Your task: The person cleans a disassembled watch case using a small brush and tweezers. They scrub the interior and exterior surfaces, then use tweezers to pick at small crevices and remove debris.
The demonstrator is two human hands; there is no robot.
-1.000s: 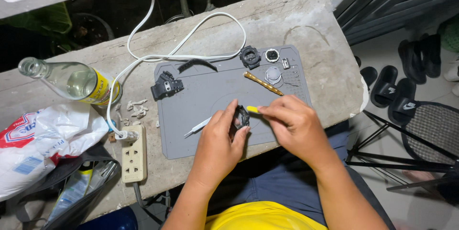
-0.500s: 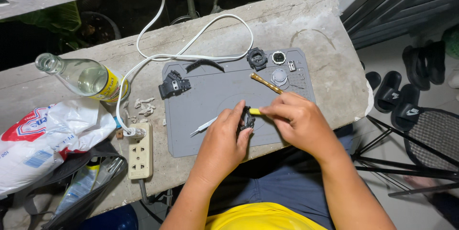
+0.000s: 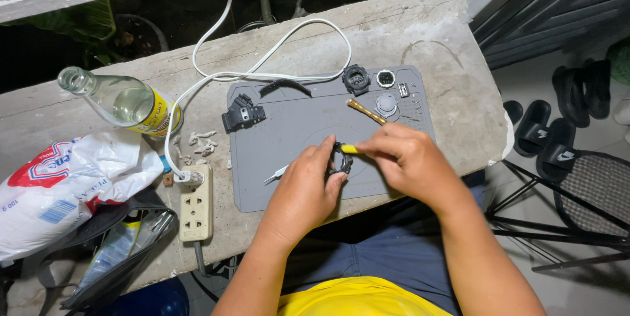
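At the far left of the concrete ledge (image 3: 420, 21) lies a white plastic bag (image 3: 62, 188), with a clear glass bottle (image 3: 121, 101) on its side just beyond it and a cream power strip (image 3: 196, 202) to its right, its white cable (image 3: 262, 60) looping away. A grey work mat (image 3: 289, 126) follows, carrying a black strap piece (image 3: 243, 114) at its far left corner. Over the mat's near edge the left hand (image 3: 305, 191) grips a small black watch case (image 3: 341, 160), fingers curled around it. The right hand (image 3: 410, 162) pinches a yellow-handled tool (image 3: 351, 149), its tip at the case. Farther right sit a brass tool (image 3: 366, 112), a black watch body (image 3: 356, 79) and a round metal back (image 3: 386, 104).
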